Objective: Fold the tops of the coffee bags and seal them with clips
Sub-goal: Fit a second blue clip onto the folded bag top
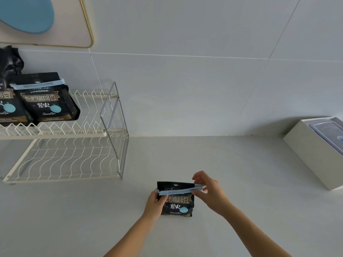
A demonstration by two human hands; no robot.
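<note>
A black coffee bag (178,204) stands on the grey counter, near its middle. A long light-blue clip (179,191) lies across the bag just below its top. My left hand (155,203) holds the bag's left side at the clip's left end. My right hand (208,190) pinches the clip's right end. On the white wire rack's (61,134) upper shelf at the left stand two more black coffee bags; the right one (49,101) carries a light-blue clip (38,84) across its folded top, and the left one (9,110) is cut off by the frame edge.
The rack's lower shelf (65,160) holds nothing. A white box (311,154) with a clear plastic lidded container (328,134) sits at the counter's right edge. A crumpled black bag (11,62) shows behind the rack. A tiled wall closes off the back.
</note>
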